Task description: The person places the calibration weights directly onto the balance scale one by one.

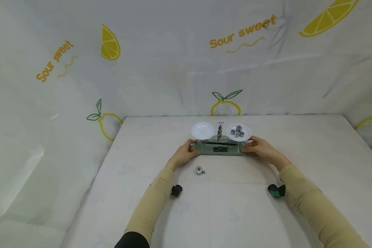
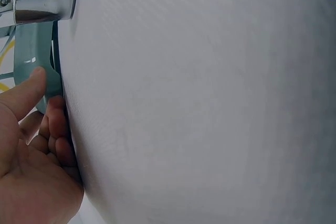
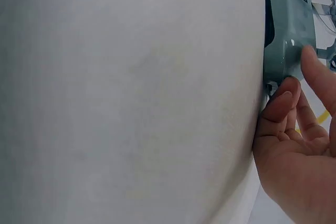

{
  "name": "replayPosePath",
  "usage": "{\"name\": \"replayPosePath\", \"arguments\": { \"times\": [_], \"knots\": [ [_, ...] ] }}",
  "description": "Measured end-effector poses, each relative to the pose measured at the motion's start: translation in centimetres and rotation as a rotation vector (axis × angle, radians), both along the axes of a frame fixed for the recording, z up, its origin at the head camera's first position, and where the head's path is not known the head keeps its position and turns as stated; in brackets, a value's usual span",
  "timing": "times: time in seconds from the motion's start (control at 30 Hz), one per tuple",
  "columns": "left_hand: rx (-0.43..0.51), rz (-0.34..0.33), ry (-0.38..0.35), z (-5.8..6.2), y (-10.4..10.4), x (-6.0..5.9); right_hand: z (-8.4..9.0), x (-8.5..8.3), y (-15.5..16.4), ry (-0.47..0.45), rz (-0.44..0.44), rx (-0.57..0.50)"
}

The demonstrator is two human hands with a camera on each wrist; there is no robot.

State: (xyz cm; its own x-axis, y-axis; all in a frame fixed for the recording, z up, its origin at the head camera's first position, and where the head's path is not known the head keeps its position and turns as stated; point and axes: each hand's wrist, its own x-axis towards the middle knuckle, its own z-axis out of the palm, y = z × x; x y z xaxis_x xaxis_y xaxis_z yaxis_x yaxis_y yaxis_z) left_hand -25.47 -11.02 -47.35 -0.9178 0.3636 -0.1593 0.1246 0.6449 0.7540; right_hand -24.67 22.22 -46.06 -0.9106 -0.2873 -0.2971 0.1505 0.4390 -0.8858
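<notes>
A green-based balance scale with two white pans stands toward the far side of the table. My left hand grips the left end of its base; in the left wrist view the thumb presses on the green casing, fingers curled under its end. At the right end my right hand holds the base the same way, its thumb on the casing. Several small metal weights sit in the right pan. The left pan bears nothing.
A silvery metal cylinder with a small side knob stands on the white table, in front of the scale's left end. Black pieces show beside the left forearm and the right forearm. A lemon-print sheet rises behind the table.
</notes>
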Motion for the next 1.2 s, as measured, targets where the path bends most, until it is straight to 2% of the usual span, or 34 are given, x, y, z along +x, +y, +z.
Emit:
{"name": "replayPosePath", "arguments": {
  "times": [0.2,0.37,0.5,0.63,0.73,0.97,1.07,1.2],
  "knots": [
    [-0.024,0.005,0.009,-0.1,0.5,0.1,-0.2,0.4,0.1,0.037,-0.016,0.005],
    [-0.059,-0.035,0.048,-0.2,0.8,0.3,-0.6,0.4,0.3,0.051,-0.007,0.024],
    [-0.069,-0.025,0.052,-0.2,0.7,0.8,-0.9,0.6,0.4,0.047,0.011,0.005],
    [-0.04,0.006,0.02,0.2,0.5,1.5,-0.8,0.6,0.3,0.06,0.018,0.001],
    [-0.029,0.002,0.018,0.7,0.2,2.1,-0.7,0.6,0.3,0.066,0.012,0.007],
    [-0.005,-0.089,0.061,1.5,-0.5,3.4,-0.7,0.5,0.3,0.063,0.01,0.011],
    [0.017,-0.119,0.05,1.6,-0.7,4.1,-0.8,0.5,0.3,0.057,0.011,0.011],
    [0.054,-0.124,0.011,1.5,-0.7,4.8,-1.0,0.5,0.4,0.051,0.012,0.012]
  ]
}}
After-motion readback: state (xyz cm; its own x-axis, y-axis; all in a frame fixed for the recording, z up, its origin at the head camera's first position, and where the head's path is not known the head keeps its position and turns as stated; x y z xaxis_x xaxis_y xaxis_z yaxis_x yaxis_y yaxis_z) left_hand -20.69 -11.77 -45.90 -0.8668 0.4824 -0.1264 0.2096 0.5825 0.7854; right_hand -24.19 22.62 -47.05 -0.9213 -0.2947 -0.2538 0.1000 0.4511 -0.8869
